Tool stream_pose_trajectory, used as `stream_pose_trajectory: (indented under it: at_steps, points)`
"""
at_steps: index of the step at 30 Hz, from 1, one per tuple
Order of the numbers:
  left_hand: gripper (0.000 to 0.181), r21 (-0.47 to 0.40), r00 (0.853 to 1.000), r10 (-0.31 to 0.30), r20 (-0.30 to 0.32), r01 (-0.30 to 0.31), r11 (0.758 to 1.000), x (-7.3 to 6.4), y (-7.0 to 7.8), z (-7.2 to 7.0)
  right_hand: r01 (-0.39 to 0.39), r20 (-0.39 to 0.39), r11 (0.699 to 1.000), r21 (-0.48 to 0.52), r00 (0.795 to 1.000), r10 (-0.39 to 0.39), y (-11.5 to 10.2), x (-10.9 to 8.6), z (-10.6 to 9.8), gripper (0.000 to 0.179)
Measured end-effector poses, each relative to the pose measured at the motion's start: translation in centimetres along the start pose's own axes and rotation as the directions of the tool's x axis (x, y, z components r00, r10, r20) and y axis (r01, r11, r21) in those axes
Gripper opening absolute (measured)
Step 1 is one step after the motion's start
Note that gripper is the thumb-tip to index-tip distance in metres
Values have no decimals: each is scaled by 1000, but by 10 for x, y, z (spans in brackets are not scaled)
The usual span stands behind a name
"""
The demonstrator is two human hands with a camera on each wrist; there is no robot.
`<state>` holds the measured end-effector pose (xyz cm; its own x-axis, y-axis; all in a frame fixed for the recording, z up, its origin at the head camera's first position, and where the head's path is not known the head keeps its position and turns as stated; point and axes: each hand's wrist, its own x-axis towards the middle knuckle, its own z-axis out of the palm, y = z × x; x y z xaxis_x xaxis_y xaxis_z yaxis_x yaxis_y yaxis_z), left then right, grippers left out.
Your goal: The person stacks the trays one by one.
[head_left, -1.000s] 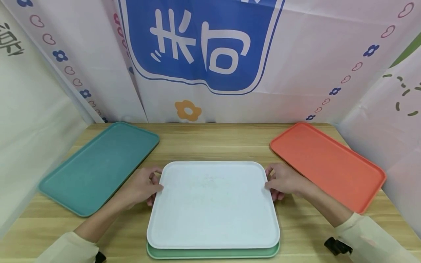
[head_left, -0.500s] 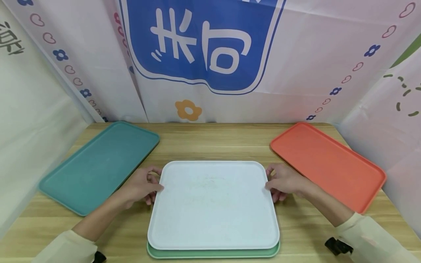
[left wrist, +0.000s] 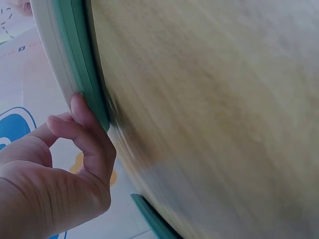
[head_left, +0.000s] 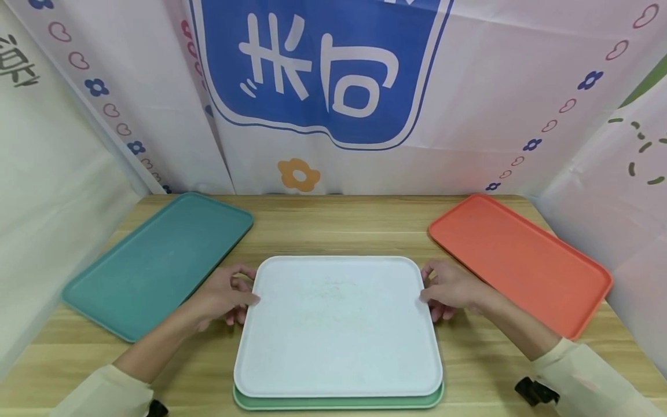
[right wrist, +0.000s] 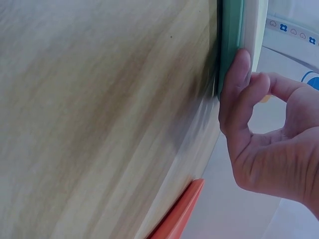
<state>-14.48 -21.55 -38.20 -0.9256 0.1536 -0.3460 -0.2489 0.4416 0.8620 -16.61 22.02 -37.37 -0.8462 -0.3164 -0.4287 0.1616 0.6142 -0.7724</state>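
A white tray [head_left: 339, 330] lies over green trays [head_left: 339, 403], whose near rim shows below its front edge. At the white tray's left side my left hand [head_left: 226, 295] pinches the rim, thumb on top. My right hand [head_left: 448, 289] pinches the opposite side in the same way. In the left wrist view, fingers [left wrist: 82, 109] touch the edges of the white tray and the green layers under it. The right wrist view shows fingertips [right wrist: 242, 62] against the stacked edges too. How far the fingers reach underneath is hidden.
A teal tray [head_left: 161, 266] lies slanted at the left of the wooden table [head_left: 339, 226], behind my left forearm. At the right lies an orange-red tray [head_left: 521, 260], partly behind my right forearm. Printed cloth [head_left: 250, 150] closes off the back and sides.
The white tray's near edge has come slightly lower in the head view, so a thinner strip of green shows. Both hands keep their hold and have barely moved.
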Motion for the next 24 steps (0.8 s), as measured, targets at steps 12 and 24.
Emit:
stream_pose_trajectory:
  at_steps: [12,24]
  points:
    - [46,62,1000,5,-30,-3,998,-3,3,4,-20,19,1000,18,1000,20,1,-1,2,36]
    - [47,54,1000,12,24,-14,998,-5,4,2,-12,45,1000,21,999,11,3,-3,2,41]
